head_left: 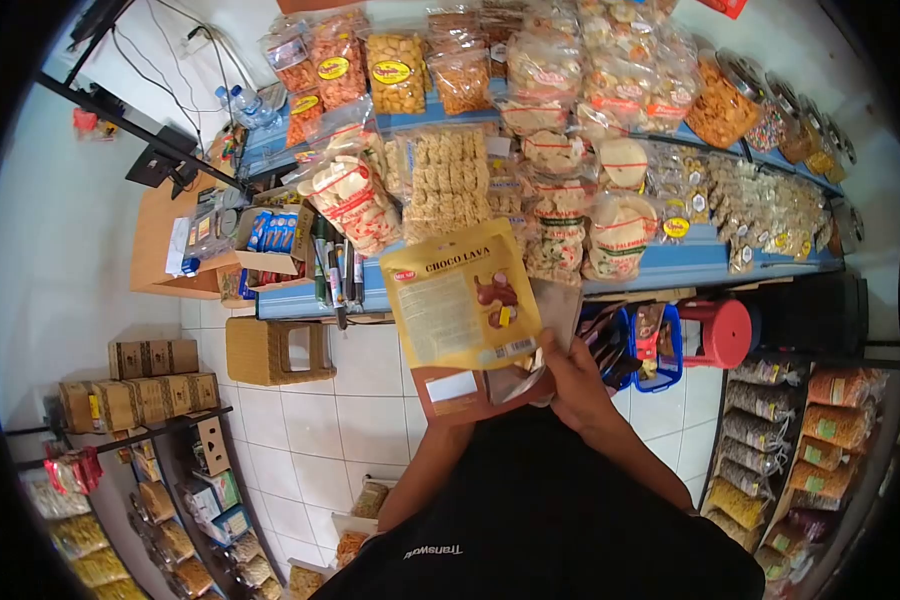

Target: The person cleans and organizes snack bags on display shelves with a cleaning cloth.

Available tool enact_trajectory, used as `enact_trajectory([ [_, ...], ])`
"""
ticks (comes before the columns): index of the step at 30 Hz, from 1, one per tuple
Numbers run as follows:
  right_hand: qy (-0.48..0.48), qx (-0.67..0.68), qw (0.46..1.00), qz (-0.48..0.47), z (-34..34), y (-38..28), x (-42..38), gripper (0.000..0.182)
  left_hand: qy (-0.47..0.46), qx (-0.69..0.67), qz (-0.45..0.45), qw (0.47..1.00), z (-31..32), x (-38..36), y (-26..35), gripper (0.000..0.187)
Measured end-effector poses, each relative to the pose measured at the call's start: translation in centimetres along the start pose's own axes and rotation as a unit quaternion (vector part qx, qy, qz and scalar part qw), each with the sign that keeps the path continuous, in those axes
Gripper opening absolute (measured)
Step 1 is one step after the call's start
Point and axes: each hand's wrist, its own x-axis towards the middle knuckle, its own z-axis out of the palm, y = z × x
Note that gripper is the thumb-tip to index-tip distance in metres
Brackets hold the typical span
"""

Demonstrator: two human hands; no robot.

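The yellow pouch (462, 298) held up in front carries the heading "CHOCO LAVA" in dark capitals across its top — the block of small print beneath is too fine to read. The black shirt (530, 520) bears white lettering seen upside down, seemingly "Transworld". Oval yellow labels on the snack bags (392, 72) stay illegible.

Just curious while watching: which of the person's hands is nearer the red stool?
The right hand. It holds the stack of pouches close to the red stool, which stands just beyond it. The left hand is hidden behind the yellow Choco Lava pouch, farther from the stool.
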Motion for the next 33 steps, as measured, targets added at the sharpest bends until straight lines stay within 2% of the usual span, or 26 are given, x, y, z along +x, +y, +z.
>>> enact_trajectory([
  [1, 0.009, 0.048, 0.999, -0.004, 0.2, -0.3, -0.5, 0.042, -0.003, -0.146, -0.071, 0.987, 0.1, 0.2, -0.2, 0.070],
  [2, 0.016, 0.095, 0.995, -0.008, 0.3, -0.4, -0.7, 0.042, 0.014, -0.287, -0.141, 0.947, 0.3, 0.3, -0.3, 0.068],
  [3, 0.009, 0.075, 0.996, -0.044, -0.1, -0.4, -0.9, 0.044, -0.003, -0.398, -0.174, 0.901, 0.5, 1.0, 0.9, 0.065],
  [5, -0.007, 0.038, 0.992, -0.117, -1.2, -0.5, -1.3, 0.049, -0.037, -0.599, -0.228, 0.767, 0.5, 2.2, 2.8, 0.066],
  [6, -0.023, 0.025, 0.987, -0.157, -0.8, -1.5, -1.5, 0.052, -0.039, -0.643, -0.229, 0.730, 0.3, 2.4, 2.9, 0.070],
  [9, 0.025, -0.073, 0.981, -0.178, -1.6, -3.7, -1.7, 0.054, -0.102, -0.639, -0.217, 0.731, 0.2, 2.8, 4.2, 0.068],
  [12, 0.047, -0.077, 0.965, -0.245, -1.2, -5.8, -1.8, 0.056, -0.041, -0.644, -0.228, 0.729, -1.3, 3.1, 2.8, 0.066],
  [14, 0.061, -0.063, 0.955, -0.283, -0.5, -7.0, -2.1, 0.057, -0.044, -0.613, -0.203, 0.763, -2.0, 3.1, 3.1, 0.067],
  [15, 0.062, -0.134, 0.942, -0.301, -0.9, -7.2, -2.1, 0.057, -0.045, -0.596, -0.190, 0.779, -2.2, 3.1, 3.3, 0.067],
  [17, 0.064, -0.273, 0.900, -0.334, -2.1, -7.4, -2.2, 0.057, -0.082, -0.605, -0.153, 0.777, -2.6, 2.8, 3.3, 0.067],
  [19, 0.001, -0.352, 0.880, -0.318, -0.5, -8.0, -2.7, 0.052, -0.109, -0.601, -0.130, 0.781, -2.8, 2.7, 3.2, 0.067],
  [21, -0.054, -0.473, 0.825, -0.306, 0.8, -8.4, -2.4, 0.060, -0.126, -0.586, -0.122, 0.791, -2.5, 2.3, 2.7, 0.068],
  [23, -0.092, -0.593, 0.737, -0.310, 3.6, -8.8, -2.0, 0.073, -0.168, -0.511, -0.147, 0.830, -2.2, 1.8, 1.0, 0.070],
  [25, -0.129, -0.630, 0.686, -0.340, 4.5, -7.9, -1.5, 0.073, -0.120, -0.482, -0.320, 0.807, -1.1, 1.8, 1.7, 0.071],
  [26, -0.149, -0.647, 0.659, -0.353, 4.7, -7.6, -1.5, 0.073, -0.153, -0.403, -0.277, 0.859, -0.2, 1.7, 2.2, 0.071],
  [27, -0.162, -0.655, 0.650, -0.350, 4.8, -7.2, -1.7, 0.073, -0.183, -0.319, -0.232, 0.901, 2.0, 2.3, 5.5, 0.071],
  [29, -0.190, -0.669, 0.630, -0.345, 5.1, -6.4, -2.4, 0.074, -0.219, -0.357, -0.205, 0.885, 3.0, 2.6, 6.2, 0.071],
  [30, -0.199, -0.676, 0.619, -0.347, 5.0, -5.9, -2.7, 0.074, -0.225, -0.476, -0.223, 0.820, 2.4, 2.6, 4.2, 0.071],
  [31, -0.215, -0.672, 0.620, -0.345, 4.9, -5.7, -3.0, 0.074, -0.224, -0.528, -0.234, 0.785, 2.2, 2.5, 3.4, 0.071],
  [33, -0.243, -0.664, 0.620, -0.339, 4.8, -5.6, -3.5, 0.075, -0.205, -0.523, -0.243, 0.791, 1.7, 1.7, 3.0, 0.072],
])
